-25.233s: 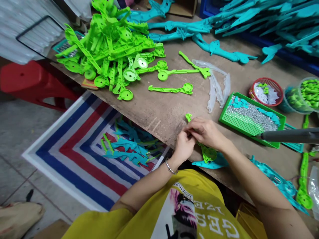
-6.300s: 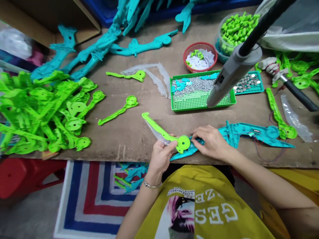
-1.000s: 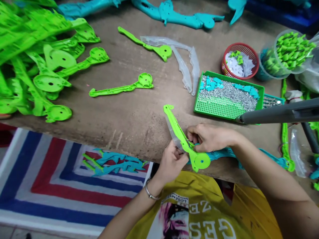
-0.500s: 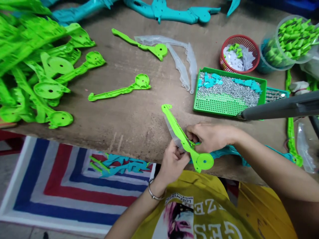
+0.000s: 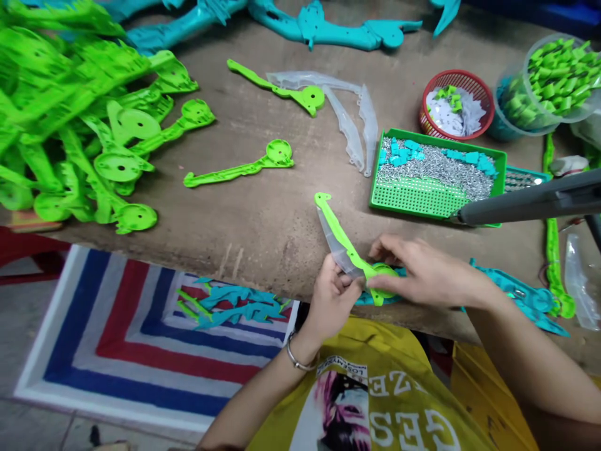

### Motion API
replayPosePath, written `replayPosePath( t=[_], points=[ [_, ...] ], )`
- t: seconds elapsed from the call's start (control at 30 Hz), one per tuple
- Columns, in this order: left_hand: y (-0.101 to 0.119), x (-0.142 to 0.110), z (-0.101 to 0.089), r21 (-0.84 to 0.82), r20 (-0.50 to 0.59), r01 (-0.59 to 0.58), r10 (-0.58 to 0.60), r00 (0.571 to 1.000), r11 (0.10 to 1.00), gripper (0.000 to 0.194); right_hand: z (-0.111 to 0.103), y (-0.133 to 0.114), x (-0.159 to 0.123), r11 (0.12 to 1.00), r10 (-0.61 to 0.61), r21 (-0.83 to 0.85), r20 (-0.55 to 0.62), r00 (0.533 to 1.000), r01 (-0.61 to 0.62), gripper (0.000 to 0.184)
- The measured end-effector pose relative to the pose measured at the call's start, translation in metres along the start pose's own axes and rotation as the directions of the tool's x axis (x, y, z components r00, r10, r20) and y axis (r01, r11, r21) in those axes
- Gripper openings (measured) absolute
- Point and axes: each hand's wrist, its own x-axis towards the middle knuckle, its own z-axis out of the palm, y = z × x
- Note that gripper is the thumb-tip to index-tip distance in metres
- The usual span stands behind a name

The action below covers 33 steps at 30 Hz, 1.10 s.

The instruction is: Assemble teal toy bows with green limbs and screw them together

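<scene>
My left hand (image 5: 331, 299) pinches a long green plastic arm (image 5: 339, 235) together with a clear plastic blade (image 5: 335, 246) lying under it, near the table's front edge. My right hand (image 5: 425, 274) covers the arm's round disc end, fingers curled over it and pressing it onto a teal plastic body (image 5: 516, 295) that lies along the edge to the right. The arm's hooked tip points away from me toward the table's middle.
A heap of green arms (image 5: 70, 125) fills the left; two loose ones (image 5: 239, 168) lie mid-table beside clear blades (image 5: 350, 119). A green tray of screws (image 5: 413, 194), red basket (image 5: 457, 109), tub of green bits (image 5: 554, 78) and a hanging grey screwdriver (image 5: 526, 203) are right. Striped bag (image 5: 141, 326) below.
My right hand has slid from the arm's middle down over its disc end, now hiding it. The green arm has flattened toward the teal body. The view shifted slightly.
</scene>
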Motion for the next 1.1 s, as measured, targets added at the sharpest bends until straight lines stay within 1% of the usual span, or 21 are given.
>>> replayPosePath(
  t=[0.07, 0.1, 0.17, 0.23, 0.27, 0.33, 0.4, 0.47, 0.57, 0.63, 0.7, 0.77, 0.8, 0.83, 0.87, 0.93, 0.97, 1.03, 1.1],
  points=[
    [0.001, -0.001, 0.001, 0.015, -0.018, 0.007, -0.006, 1.0, 1.0, 0.04, 0.017, -0.001, -0.014, 0.998, -0.033, -0.056, -0.12, 0.992, 0.027, 0.05],
    [0.001, -0.001, 0.001, 0.016, -0.029, 0.021, -0.02, 0.999, 1.0, 0.04, 0.028, -0.002, -0.019, 0.995, -0.051, -0.098, -0.187, 0.981, 0.033, 0.053],
    [0.001, -0.001, 0.002, 0.013, -0.059, 0.057, -0.056, 0.997, 0.998, 0.041, 0.049, -0.005, -0.024, 0.984, -0.075, -0.177, -0.307, 0.949, 0.021, 0.045],
    [0.002, 0.0, 0.004, 0.01, -0.091, 0.087, -0.086, 0.992, 0.996, 0.042, 0.065, -0.009, -0.023, 0.976, -0.084, -0.219, -0.396, 0.915, -0.005, 0.036],
    [0.002, 0.001, 0.004, 0.006, -0.098, 0.092, -0.091, 0.991, 0.996, 0.042, 0.071, -0.012, -0.022, 0.974, -0.083, -0.225, -0.43, 0.899, -0.018, 0.035],
    [0.002, 0.004, 0.005, -0.012, -0.095, 0.085, -0.086, 0.992, 0.996, 0.043, 0.075, -0.018, -0.018, 0.971, -0.077, -0.236, -0.488, 0.87, -0.047, 0.04],
    [0.003, 0.007, 0.006, -0.031, -0.088, 0.063, -0.066, 0.994, 0.997, 0.041, 0.071, -0.025, -0.015, 0.96, -0.09, -0.271, -0.52, 0.849, -0.065, 0.046],
    [0.002, 0.009, 0.005, -0.05, -0.091, 0.042, -0.046, 0.995, 0.998, 0.039, 0.059, -0.032, -0.014, 0.944, -0.119, -0.324, -0.519, 0.846, -0.066, 0.046],
    [-0.001, 0.01, 0.005, -0.065, -0.095, 0.036, -0.042, 0.995, 0.997, 0.038, 0.03, -0.046, -0.014, 0.927, -0.14, -0.371, -0.496, 0.857, -0.063, 0.04],
    [-0.002, 0.011, 0.005, -0.054, -0.102, 0.037, -0.042, 0.994, 0.998, 0.039, 0.008, -0.055, -0.012, 0.93, -0.131, -0.362, -0.495, 0.859, -0.066, 0.039],
    [-0.004, 0.011, 0.005, -0.046, -0.109, 0.038, -0.043, 0.993, 0.998, 0.039, -0.01, -0.061, -0.004, 0.937, -0.132, -0.343, -0.529, 0.838, -0.069, 0.04],
    [-0.003, 0.011, 0.005, -0.042, -0.116, 0.047, -0.051, 0.992, 0.998, 0.039, -0.018, -0.062, 0.012, 0.928, -0.159, -0.364, -0.576, 0.802, -0.077, 0.042],
    [-0.003, 0.012, 0.006, -0.04, -0.12, 0.053, -0.057, 0.991, 0.998, 0.039, -0.018, -0.059, 0.022, 0.914, -0.182, -0.398, -0.586, 0.789, -0.084, 0.043],
    [-0.003, 0.012, 0.006, -0.035, -0.125, 0.059, -0.063, 0.99, 0.998, 0.039, -0.016, -0.055, 0.033, 0.893, -0.204, -0.441, -0.577, 0.791, -0.091, 0.043],
    [-0.002, 0.012, 0.006, -0.025, -0.131, 0.064, -0.067, 0.989, 0.998, 0.039, -0.011, -0.05, 0.044, 0.868, -0.218, -0.489, -0.543, 0.811, -0.094, 0.043],
    [-0.001, 0.011, 0.006, -0.004, -0.139, 0.07, -0.07, 0.988, 0.998, 0.039, 0.0, -0.039, 0.061, 0.831, -0.203, -0.543, -0.491, 0.848, -0.116, 0.043],
    [-0.001, 0.01, 0.006, 0.002, -0.139, 0.07, -0.069, 0.988, 0.998, 0.04, 0.005, -0.034, 0.066, 0.825, -0.195, -0.552, -0.477, 0.857, -0.12, 0.042],
    [-0.002, 0.007, 0.005, -0.004, -0.131, 0.065, -0.065, 0.989, 0.998, 0.042, 0.013, -0.027, 0.07, 0.848, -0.207, -0.522, -0.486, 0.849, -0.092, 0.041],
    [-0.003, 0.004, 0.005, -0.03, -0.113, 0.048, -0.051, 0.992, 0.998, 0.045, 0.016, -0.024, 0.069, 0.916, -0.215, -0.4, -0.536, 0.816, -0.022, 0.039]
  ],
)
